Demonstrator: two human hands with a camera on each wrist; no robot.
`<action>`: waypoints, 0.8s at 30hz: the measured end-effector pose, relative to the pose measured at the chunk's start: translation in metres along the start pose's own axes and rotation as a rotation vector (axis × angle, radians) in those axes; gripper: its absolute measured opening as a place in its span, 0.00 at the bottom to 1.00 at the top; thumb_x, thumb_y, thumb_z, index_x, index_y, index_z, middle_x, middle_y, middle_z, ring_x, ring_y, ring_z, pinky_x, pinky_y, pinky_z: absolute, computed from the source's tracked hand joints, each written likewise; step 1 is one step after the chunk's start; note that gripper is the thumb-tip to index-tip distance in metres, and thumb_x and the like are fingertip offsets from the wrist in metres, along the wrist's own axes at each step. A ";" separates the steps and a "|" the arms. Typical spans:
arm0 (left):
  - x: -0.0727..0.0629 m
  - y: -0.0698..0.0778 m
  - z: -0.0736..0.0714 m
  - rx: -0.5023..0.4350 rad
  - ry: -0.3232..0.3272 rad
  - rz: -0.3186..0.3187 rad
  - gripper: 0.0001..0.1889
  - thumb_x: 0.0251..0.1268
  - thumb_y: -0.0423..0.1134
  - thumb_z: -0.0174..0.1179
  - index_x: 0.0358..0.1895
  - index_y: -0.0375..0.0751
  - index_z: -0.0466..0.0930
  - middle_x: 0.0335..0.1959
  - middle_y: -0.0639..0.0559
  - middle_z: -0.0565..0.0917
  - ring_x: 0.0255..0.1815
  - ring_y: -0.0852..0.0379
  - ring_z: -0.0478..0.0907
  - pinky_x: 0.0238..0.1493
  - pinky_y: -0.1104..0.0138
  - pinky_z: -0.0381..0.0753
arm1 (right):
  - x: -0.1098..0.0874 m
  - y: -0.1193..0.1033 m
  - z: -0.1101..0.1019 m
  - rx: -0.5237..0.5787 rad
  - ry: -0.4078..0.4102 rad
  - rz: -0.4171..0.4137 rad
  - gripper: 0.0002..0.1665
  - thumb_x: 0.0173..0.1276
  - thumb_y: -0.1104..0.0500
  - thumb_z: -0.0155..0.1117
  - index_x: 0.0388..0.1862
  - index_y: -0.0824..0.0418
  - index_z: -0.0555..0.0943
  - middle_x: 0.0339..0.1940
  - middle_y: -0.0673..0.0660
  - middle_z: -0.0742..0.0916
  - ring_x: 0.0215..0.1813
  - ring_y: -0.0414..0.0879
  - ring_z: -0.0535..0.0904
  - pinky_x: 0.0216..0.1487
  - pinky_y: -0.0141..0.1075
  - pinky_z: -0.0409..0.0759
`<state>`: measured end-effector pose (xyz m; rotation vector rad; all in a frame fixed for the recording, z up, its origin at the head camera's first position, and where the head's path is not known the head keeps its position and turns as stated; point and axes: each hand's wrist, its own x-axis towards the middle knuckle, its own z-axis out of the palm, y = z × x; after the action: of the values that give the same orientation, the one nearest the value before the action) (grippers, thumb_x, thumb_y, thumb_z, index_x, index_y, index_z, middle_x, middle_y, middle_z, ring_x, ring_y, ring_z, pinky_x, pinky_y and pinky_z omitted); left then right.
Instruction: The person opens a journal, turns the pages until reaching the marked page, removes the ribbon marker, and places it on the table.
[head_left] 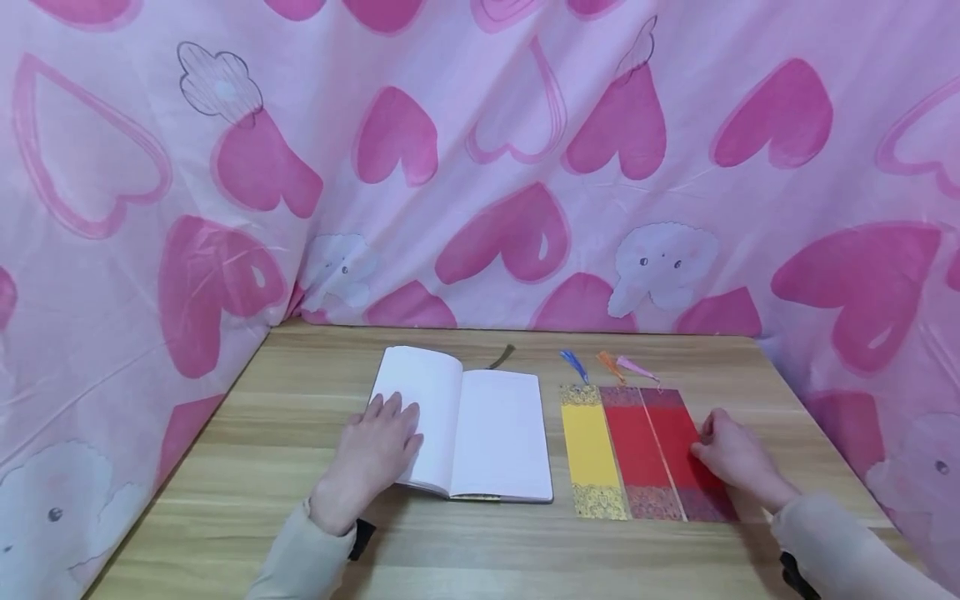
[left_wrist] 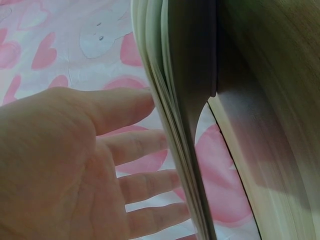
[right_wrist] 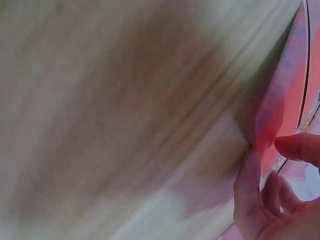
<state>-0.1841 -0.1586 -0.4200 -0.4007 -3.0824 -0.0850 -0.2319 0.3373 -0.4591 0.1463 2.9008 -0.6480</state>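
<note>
An open notebook (head_left: 498,433) with blank white pages lies at the middle of the table. My left hand (head_left: 378,442) rests on its left page, fingers spread and fairly straight; in the left wrist view that hand (left_wrist: 100,155) lies against the page edges (left_wrist: 175,115). To the right lie a yellow bookmark (head_left: 592,446), a middle red bookmark (head_left: 630,446) and a right-hand red bookmark (head_left: 675,442), side by side. With thumb and finger, my right hand (head_left: 735,458) pinches the outer edge of the right-hand red bookmark; the right wrist view shows that edge (right_wrist: 272,117) between the fingertips.
Blue (head_left: 573,365), orange (head_left: 611,367) and pink tassels (head_left: 636,367) extend from the bookmarks' far ends. A dark tassel (head_left: 504,357) sticks out beyond the notebook's top edge. A pink heart-patterned cloth (head_left: 480,167) hangs behind and beside the wooden table (head_left: 465,550).
</note>
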 end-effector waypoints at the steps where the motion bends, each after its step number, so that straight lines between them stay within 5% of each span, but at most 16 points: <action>1: 0.000 0.000 0.000 0.000 0.001 0.000 0.24 0.70 0.49 0.56 0.63 0.39 0.75 0.64 0.34 0.73 0.64 0.31 0.68 0.54 0.39 0.73 | 0.000 -0.001 0.000 -0.021 -0.011 0.005 0.23 0.62 0.61 0.69 0.44 0.69 0.66 0.33 0.62 0.78 0.35 0.53 0.74 0.34 0.44 0.78; 7: 0.000 0.001 0.001 -0.016 0.013 -0.001 0.23 0.70 0.49 0.57 0.62 0.39 0.75 0.64 0.35 0.73 0.65 0.32 0.68 0.54 0.38 0.73 | 0.000 -0.002 0.000 -0.108 -0.030 -0.020 0.36 0.61 0.55 0.70 0.59 0.70 0.63 0.44 0.71 0.74 0.43 0.60 0.73 0.41 0.59 0.78; 13: 0.000 0.001 0.001 -0.020 0.000 0.002 0.23 0.70 0.48 0.56 0.62 0.40 0.75 0.63 0.35 0.73 0.65 0.32 0.68 0.54 0.38 0.73 | -0.002 -0.015 -0.003 -0.100 0.030 -0.052 0.37 0.61 0.53 0.68 0.63 0.70 0.66 0.47 0.71 0.73 0.42 0.58 0.73 0.36 0.55 0.80; 19: -0.001 0.001 0.000 -0.003 0.018 0.003 0.22 0.69 0.48 0.58 0.61 0.39 0.75 0.62 0.35 0.74 0.63 0.32 0.69 0.52 0.39 0.75 | -0.006 -0.059 -0.005 -0.089 0.215 -0.205 0.27 0.61 0.58 0.68 0.56 0.69 0.74 0.49 0.72 0.76 0.39 0.58 0.74 0.32 0.52 0.79; 24: -0.003 -0.001 -0.001 -0.013 0.031 0.008 0.23 0.69 0.48 0.58 0.61 0.40 0.76 0.61 0.36 0.75 0.63 0.33 0.69 0.52 0.39 0.75 | -0.016 -0.100 0.016 -0.041 0.379 -0.391 0.20 0.58 0.65 0.66 0.51 0.66 0.80 0.51 0.67 0.78 0.42 0.58 0.75 0.34 0.52 0.77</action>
<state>-0.1816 -0.1608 -0.4190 -0.4076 -3.0510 -0.1095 -0.2270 0.2394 -0.4294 -0.3511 3.3424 -0.6797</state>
